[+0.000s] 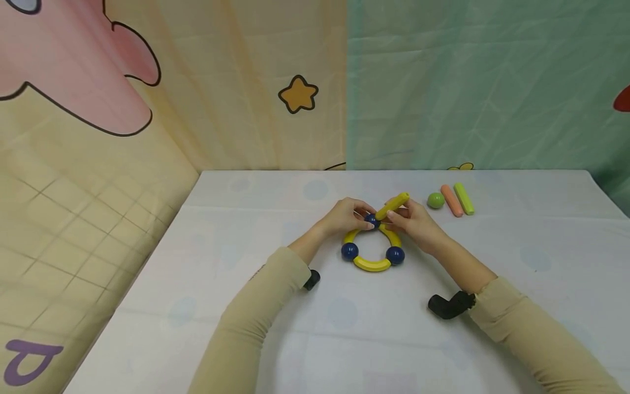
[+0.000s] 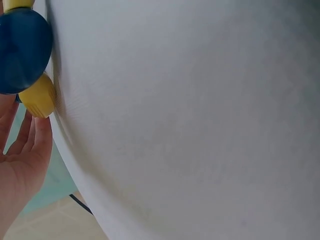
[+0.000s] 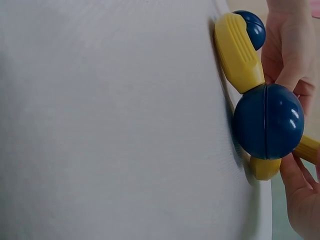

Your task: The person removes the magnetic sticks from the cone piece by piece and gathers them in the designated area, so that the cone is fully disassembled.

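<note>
A ring of yellow curved bars [image 1: 372, 265] joined by three blue balls lies on the white table, around its middle. At the ring's far side, my left hand [image 1: 344, 215] pinches the far blue ball [image 1: 372, 220] between thumb and fingers. My right hand [image 1: 418, 224] holds a straight yellow rod [image 1: 394, 205] that slants up, its lower end right at that ball. The two near balls, a left blue ball [image 1: 350, 251] and a right blue ball [image 1: 395, 255], are untouched. Close up in the right wrist view are a glossy blue ball [image 3: 267, 121] and a ridged yellow bar [image 3: 237, 52].
To the right of my right hand lie a green ball [image 1: 435, 200], an orange rod [image 1: 451, 200] and a light green rod [image 1: 464, 198]. Black devices [image 1: 449, 305] sit at both wrists. A printed curtain [image 1: 246, 109] hangs behind the table's [image 1: 197, 328] far edge.
</note>
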`<control>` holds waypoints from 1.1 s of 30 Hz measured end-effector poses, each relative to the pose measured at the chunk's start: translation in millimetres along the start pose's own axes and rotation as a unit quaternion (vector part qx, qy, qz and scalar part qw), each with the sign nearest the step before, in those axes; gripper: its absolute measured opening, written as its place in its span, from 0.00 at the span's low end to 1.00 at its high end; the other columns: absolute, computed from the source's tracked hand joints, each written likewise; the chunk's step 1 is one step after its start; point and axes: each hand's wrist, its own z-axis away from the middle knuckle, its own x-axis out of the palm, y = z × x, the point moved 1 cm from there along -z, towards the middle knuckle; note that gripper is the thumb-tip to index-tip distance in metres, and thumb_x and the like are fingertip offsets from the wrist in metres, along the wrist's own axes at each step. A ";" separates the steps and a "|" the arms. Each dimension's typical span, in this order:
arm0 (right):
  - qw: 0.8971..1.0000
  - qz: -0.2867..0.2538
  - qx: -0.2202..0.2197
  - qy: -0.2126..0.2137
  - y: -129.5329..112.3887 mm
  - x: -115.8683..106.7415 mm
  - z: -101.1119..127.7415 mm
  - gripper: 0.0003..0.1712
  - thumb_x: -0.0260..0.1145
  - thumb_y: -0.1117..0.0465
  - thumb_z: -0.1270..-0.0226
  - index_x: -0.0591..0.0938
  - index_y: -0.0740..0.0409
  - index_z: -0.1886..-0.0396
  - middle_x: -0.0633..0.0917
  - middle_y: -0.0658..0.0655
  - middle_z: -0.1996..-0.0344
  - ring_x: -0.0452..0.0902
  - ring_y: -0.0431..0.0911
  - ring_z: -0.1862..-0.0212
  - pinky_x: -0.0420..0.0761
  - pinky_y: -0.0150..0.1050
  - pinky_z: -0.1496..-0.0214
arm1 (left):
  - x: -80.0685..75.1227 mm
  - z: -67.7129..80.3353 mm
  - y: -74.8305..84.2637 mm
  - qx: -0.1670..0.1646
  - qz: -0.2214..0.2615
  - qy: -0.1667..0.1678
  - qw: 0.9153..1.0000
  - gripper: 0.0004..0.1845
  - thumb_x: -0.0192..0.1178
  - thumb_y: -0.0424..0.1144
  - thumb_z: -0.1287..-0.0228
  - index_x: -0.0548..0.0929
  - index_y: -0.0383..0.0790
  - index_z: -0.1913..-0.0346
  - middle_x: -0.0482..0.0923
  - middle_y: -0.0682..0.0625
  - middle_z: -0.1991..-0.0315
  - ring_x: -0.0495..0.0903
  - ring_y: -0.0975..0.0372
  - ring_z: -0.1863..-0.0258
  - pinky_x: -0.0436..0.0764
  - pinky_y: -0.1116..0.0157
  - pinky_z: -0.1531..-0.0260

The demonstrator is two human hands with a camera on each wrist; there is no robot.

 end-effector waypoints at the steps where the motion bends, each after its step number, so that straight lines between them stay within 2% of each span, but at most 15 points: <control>1: 1.000 -0.009 0.003 -0.001 0.4 -0.8 0.1 0.22 0.47 0.63 0.26 0.59 0.72 0.39 0.69 0.73 0.42 0.77 0.43 0.51 0.75 0.38 0.47 | 0.4 -0.4 0.3 0.001 -0.003 0.000 1.000 0.17 0.65 0.34 0.43 0.81 0.37 0.49 0.79 0.45 0.54 0.77 0.60 0.60 0.75 0.72 0.59; 4: 0.998 -0.061 0.016 -0.003 -0.9 -4.9 0.7 0.20 0.46 0.61 0.25 0.59 0.68 0.40 0.73 0.69 0.46 0.78 0.39 0.54 0.76 0.35 0.48 | 1.1 -1.2 1.9 0.006 -0.016 0.001 1.000 0.17 0.65 0.34 0.42 0.81 0.37 0.49 0.79 0.45 0.55 0.76 0.60 0.61 0.75 0.73 0.59; 9: 0.990 -0.138 0.008 -0.006 -10.7 -15.7 2.0 0.13 0.46 0.60 0.25 0.61 0.59 0.46 0.80 0.53 0.59 0.80 0.39 0.57 0.77 0.33 0.51 | 0.9 -1.9 4.7 0.013 -0.037 0.005 0.999 0.17 0.65 0.34 0.42 0.81 0.36 0.49 0.80 0.44 0.55 0.77 0.60 0.60 0.75 0.73 0.59; 11: 0.991 -0.137 0.003 -0.003 -13.5 -19.0 2.6 0.12 0.47 0.60 0.26 0.62 0.58 0.47 0.80 0.50 0.61 0.80 0.39 0.57 0.77 0.32 0.52 | 0.5 -1.9 5.1 0.013 -0.039 0.005 0.999 0.17 0.65 0.34 0.42 0.81 0.36 0.49 0.80 0.44 0.55 0.77 0.60 0.60 0.75 0.73 0.59; 15: 0.990 -0.143 0.012 0.013 -13.6 -23.2 3.9 0.15 0.50 0.60 0.27 0.62 0.59 0.45 0.80 0.50 0.61 0.81 0.39 0.58 0.78 0.32 0.53 | 0.3 -1.7 3.5 0.008 -0.031 0.002 0.999 0.17 0.65 0.34 0.42 0.81 0.36 0.49 0.79 0.44 0.55 0.76 0.60 0.60 0.75 0.73 0.60; 21: 0.985 -0.164 0.033 0.034 -14.0 -30.4 8.2 0.13 0.53 0.60 0.29 0.64 0.56 0.50 0.81 0.49 0.62 0.80 0.39 0.59 0.77 0.33 0.52 | 0.2 -0.8 0.4 -0.002 -0.016 0.000 1.000 0.18 0.65 0.35 0.42 0.81 0.38 0.48 0.79 0.45 0.53 0.76 0.59 0.58 0.75 0.73 0.57; 28: 0.987 -0.160 0.008 0.028 -15.5 -44.2 14.6 0.14 0.54 0.63 0.30 0.64 0.63 0.48 0.83 0.48 0.64 0.81 0.39 0.60 0.78 0.32 0.53 | 0.4 -0.7 -0.5 -0.010 0.003 -0.002 1.000 0.18 0.65 0.34 0.42 0.81 0.38 0.48 0.78 0.44 0.52 0.77 0.59 0.57 0.75 0.73 0.57; 33: 0.985 -0.174 0.003 0.022 -17.1 -54.7 20.4 0.15 0.54 0.62 0.30 0.63 0.60 0.49 0.81 0.50 0.63 0.80 0.40 0.59 0.78 0.32 0.54 | -0.2 0.1 0.2 -0.013 0.004 -0.003 1.000 0.18 0.65 0.34 0.43 0.81 0.38 0.48 0.78 0.44 0.52 0.76 0.59 0.56 0.76 0.72 0.57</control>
